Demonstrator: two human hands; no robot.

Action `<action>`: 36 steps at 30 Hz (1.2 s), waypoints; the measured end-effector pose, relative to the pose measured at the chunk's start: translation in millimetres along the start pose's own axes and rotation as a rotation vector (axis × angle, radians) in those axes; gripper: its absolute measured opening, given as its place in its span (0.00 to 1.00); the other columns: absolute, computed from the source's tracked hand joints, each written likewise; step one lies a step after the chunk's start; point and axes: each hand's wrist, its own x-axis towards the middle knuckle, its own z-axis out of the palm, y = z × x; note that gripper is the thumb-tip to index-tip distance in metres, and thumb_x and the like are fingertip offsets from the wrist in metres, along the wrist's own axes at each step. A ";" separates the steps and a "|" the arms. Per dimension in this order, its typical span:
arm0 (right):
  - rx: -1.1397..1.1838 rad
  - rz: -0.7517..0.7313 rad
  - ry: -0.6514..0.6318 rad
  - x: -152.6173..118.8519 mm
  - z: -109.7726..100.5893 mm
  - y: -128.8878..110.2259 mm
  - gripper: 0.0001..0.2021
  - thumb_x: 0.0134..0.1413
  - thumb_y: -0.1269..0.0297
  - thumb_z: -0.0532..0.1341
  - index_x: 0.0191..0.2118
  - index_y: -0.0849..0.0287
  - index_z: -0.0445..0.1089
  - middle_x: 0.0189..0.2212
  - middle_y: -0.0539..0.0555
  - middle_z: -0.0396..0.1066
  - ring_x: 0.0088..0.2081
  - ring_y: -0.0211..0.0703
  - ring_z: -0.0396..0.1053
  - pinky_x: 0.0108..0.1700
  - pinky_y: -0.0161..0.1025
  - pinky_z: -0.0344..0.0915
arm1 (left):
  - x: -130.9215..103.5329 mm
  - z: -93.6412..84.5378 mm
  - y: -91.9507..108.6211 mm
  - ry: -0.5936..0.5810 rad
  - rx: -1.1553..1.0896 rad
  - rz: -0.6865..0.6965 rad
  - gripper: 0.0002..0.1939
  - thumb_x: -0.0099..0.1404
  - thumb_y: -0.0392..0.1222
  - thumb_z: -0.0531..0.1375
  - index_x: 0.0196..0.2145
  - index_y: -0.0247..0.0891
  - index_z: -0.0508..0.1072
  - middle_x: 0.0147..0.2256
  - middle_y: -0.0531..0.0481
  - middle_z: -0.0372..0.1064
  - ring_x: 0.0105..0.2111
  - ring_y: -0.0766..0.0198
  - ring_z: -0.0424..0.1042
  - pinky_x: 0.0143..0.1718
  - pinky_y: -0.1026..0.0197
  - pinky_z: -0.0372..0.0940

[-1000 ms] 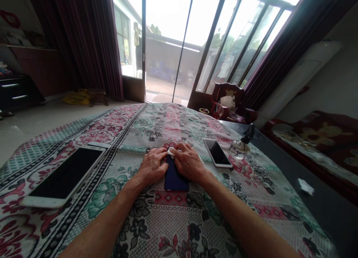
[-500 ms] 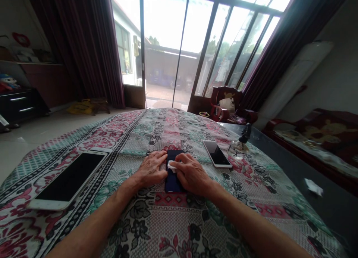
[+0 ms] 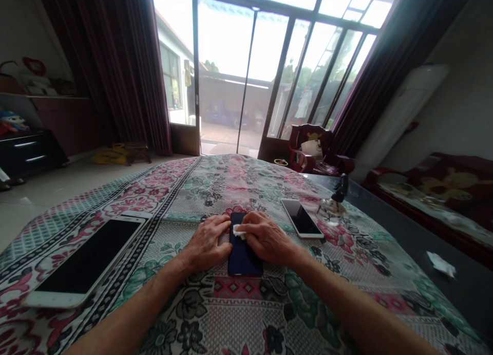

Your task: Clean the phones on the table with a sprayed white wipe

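A dark blue smartphone (image 3: 243, 260) lies flat on the patterned tablecloth in front of me. My left hand (image 3: 210, 242) steadies it, fingertips and thumb against its left edge. In my right hand (image 3: 267, 239) is a small white wad of tissue (image 3: 239, 231), pinched under the fingers and pressed on the phone's upper surface. That hand covers part of the phone's right side. To the right rests a white smartphone (image 3: 302, 219) with a dark screen. A larger white phone (image 3: 87, 262) lies at the left, on top of another flat item mostly hidden beneath it.
A clear bottle with a black spray head (image 3: 333, 206) stands right of the white smartphone. A crumpled tissue (image 3: 441, 264) lies on the dark surface (image 3: 408, 237) at the right. The floral tablecloth (image 3: 231, 314) spreads under everything. A wooden chair (image 3: 310, 147) stands beyond, by the glass doors.
The camera view has tilted up slightly, so the table things sit lower. My right hand has shifted a little up the phone with the tissue, showing more of its lower part.
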 end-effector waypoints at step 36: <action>0.055 -0.054 -0.073 -9.2 -9.0 -40.2 0.10 0.59 0.65 0.55 0.42 0.52 0.73 0.36 0.52 0.65 0.38 0.41 0.62 0.43 0.39 0.61 | 0.4 -30.7 -13.0 -0.339 -0.069 0.010 0.40 0.52 0.46 0.61 0.62 0.41 0.55 0.65 0.45 0.43 0.65 0.51 0.41 0.63 0.46 0.42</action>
